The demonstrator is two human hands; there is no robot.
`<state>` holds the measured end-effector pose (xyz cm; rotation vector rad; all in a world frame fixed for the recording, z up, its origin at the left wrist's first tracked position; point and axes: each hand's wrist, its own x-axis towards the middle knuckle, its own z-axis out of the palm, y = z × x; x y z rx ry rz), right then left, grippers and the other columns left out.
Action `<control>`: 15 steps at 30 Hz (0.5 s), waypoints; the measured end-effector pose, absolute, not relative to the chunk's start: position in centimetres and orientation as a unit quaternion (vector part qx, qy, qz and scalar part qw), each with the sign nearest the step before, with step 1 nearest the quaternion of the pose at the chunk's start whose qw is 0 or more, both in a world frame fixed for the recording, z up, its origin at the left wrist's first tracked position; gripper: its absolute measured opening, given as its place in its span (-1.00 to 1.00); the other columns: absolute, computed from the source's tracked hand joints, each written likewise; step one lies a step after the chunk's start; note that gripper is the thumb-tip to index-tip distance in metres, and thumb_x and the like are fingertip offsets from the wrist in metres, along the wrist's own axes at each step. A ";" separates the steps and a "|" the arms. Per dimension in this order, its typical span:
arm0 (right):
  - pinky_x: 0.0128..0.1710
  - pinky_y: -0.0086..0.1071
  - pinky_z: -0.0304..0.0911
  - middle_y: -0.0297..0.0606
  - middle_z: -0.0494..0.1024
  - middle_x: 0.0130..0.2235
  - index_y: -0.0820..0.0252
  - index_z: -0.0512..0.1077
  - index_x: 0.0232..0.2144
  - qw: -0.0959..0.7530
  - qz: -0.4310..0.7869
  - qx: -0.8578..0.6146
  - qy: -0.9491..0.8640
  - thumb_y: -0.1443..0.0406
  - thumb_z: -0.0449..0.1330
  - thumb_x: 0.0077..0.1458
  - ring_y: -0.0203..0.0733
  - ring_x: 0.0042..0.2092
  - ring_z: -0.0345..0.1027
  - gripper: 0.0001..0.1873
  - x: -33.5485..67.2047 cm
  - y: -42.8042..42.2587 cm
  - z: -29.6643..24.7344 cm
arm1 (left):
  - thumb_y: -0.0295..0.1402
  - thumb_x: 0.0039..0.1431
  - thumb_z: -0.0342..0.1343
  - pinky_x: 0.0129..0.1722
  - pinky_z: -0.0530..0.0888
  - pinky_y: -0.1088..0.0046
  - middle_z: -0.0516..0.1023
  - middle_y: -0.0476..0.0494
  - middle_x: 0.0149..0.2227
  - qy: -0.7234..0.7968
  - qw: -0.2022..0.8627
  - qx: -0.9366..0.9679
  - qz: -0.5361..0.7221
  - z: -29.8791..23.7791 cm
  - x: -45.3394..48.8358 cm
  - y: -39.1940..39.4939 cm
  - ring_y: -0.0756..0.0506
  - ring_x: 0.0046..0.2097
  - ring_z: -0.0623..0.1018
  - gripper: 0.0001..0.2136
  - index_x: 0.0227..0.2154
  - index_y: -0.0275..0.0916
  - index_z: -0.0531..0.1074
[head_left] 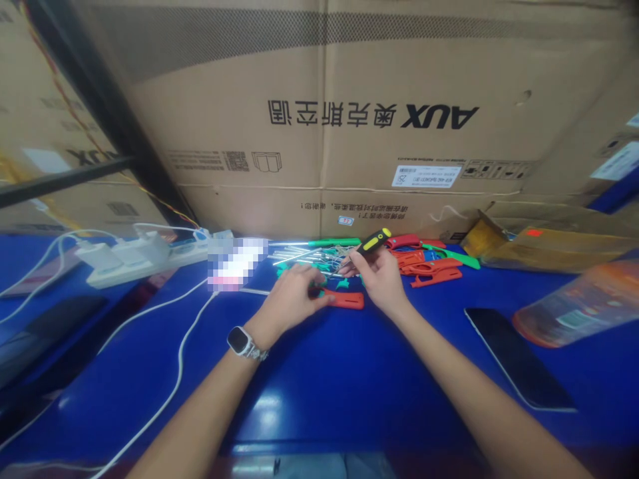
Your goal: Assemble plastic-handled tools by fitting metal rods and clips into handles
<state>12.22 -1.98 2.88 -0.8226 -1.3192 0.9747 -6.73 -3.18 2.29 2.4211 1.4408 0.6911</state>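
Observation:
My left hand [293, 295], with a watch on its wrist, is closed on a red plastic handle piece [344, 300] that lies on the blue table [319, 392]. My right hand [380, 274] grips a screwdriver with a black and yellow handle [375, 241], its tip pointing down toward the left hand. Behind both hands lies a pile of red and green plastic parts [433, 265] and several thin metal rods [294, 255]. A green-handled tool [332, 243] rests at the back of the pile.
A large cardboard box [349, 100] walls off the back. A white power strip with chargers [134, 256] and white cables [172, 372] sit at left. A dark phone [519, 356] and an orange plastic bag [579, 306] lie at right, flattened cardboard [549, 243] behind them.

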 end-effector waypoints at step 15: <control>-0.44 -0.36 0.51 -0.27 0.57 -0.41 0.18 0.36 -0.32 0.604 0.416 -0.369 -0.571 -0.02 0.32 0.03 -0.21 -0.46 0.53 -0.59 12.7 -1.2 2.1 | -0.20 0.08 0.29 -0.46 0.24 0.46 0.54 0.02 -0.42 0.499 0.207 0.824 0.170 2.1 -8.9 -2.4 -0.04 -0.41 0.47 -0.81 -0.40 -0.18 0.46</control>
